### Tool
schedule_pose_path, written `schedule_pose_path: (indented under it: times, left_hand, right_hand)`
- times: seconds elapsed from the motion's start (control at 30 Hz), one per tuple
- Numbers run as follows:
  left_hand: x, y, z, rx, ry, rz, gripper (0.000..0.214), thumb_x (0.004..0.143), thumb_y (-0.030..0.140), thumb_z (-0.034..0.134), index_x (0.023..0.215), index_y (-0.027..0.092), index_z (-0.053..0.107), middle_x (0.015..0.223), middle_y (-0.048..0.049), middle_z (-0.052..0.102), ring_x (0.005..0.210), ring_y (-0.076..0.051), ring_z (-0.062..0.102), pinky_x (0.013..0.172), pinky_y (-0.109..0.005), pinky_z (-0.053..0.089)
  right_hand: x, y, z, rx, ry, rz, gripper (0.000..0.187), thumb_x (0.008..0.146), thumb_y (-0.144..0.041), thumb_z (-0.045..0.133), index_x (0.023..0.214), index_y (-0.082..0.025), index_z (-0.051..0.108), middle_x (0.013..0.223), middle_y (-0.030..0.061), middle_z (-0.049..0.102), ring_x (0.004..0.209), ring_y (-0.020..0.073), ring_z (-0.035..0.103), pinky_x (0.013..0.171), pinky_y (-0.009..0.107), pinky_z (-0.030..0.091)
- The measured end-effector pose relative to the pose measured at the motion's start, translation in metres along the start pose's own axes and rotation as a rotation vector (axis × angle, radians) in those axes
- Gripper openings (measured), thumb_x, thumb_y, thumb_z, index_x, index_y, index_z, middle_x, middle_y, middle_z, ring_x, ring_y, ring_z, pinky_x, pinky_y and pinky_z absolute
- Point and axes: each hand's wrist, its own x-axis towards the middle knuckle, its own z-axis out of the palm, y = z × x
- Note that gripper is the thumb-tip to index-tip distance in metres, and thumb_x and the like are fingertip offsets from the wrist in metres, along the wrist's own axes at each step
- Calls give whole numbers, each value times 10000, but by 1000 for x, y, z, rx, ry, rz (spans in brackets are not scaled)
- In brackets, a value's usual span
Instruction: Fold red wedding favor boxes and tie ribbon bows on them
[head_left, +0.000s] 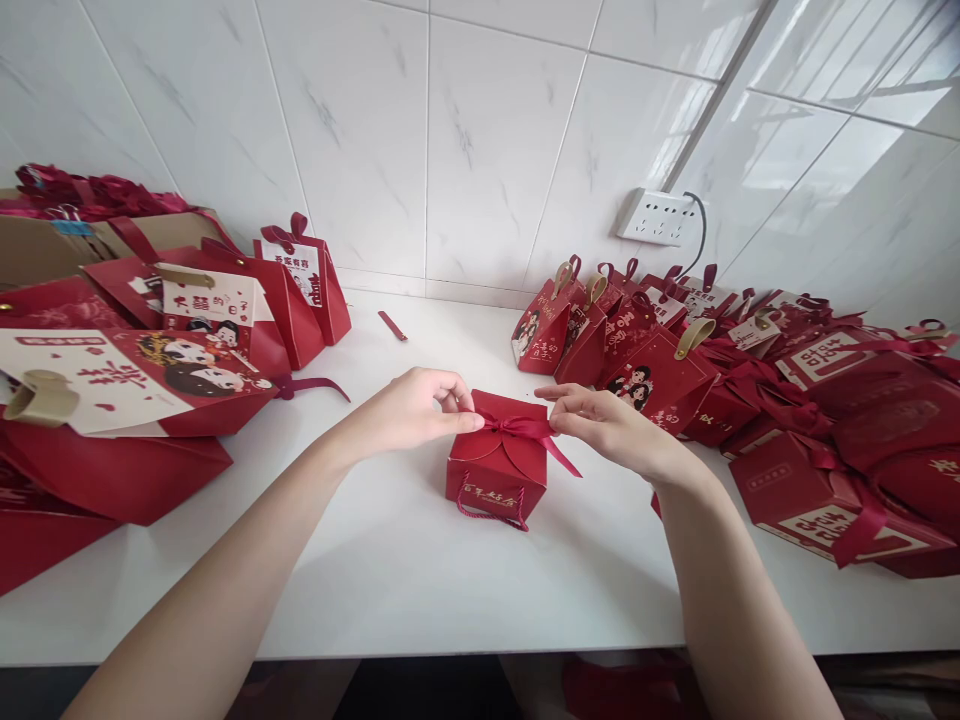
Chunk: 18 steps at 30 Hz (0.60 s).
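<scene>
A small red gift box [495, 480] with gold lettering and a twisted cord handle stands upright on the white table, in the middle of the head view. Across its top runs a dark pink ribbon [517, 428], knotted in a bow over the curved flaps. My left hand [431, 405] pinches the ribbon at the bow's left side. At the right side, my right hand [592, 418] has its thumb and a finger closed on the ribbon, while one finger reaches out over the box. A loose ribbon tail hangs below the right fingers.
Many red gift boxes [660, 370] crowd the right side. More red boxes [217, 370] stand at the left, before a cardboard box [30, 245] of ribbons. A thin red strip [391, 325] lies near the wall. A white power strip [658, 217] is mounted there.
</scene>
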Motion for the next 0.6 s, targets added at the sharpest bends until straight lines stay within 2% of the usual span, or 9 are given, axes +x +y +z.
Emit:
schedule_pose_path:
  times: [0.27, 0.4, 0.5, 0.6]
  left_hand:
    - [0, -1, -2, -143, -93, -136, 291, 664, 461, 670, 744, 188, 608, 714, 2, 633, 703, -149, 579, 670, -275, 412]
    - [1, -3, 1, -197, -109, -160, 273, 678, 445, 662, 724, 184, 598, 732, 0, 634, 722, -142, 570, 691, -274, 405]
    - [3, -4, 1, -191, -92, -167, 319, 686, 494, 641, 721, 180, 593, 743, -3, 623, 700, -135, 545, 655, -266, 383]
    - [4, -5, -2, -146, -84, -196, 400, 661, 564, 635, 676, 168, 580, 675, 5, 559, 622, -116, 477, 587, -257, 332]
  right_hand:
    - [1, 9, -12, -58, -153, -37, 211, 771, -391, 576, 685, -207, 633, 1320, 34, 482, 1173, 260, 475, 949, 386, 396]
    - [1, 9, -16, -71, -213, -110, 291, 788, -435, 568, 641, -185, 598, 1280, 45, 499, 1104, 253, 510, 890, 361, 418]
    - [2, 9, -14, -45, -298, -220, 377, 811, -504, 531, 634, -172, 556, 1111, 60, 567, 951, 214, 555, 773, 314, 441]
    - [3, 8, -9, -29, -310, -274, 428, 799, -568, 518, 637, -172, 511, 911, 55, 585, 837, 193, 557, 700, 296, 438]
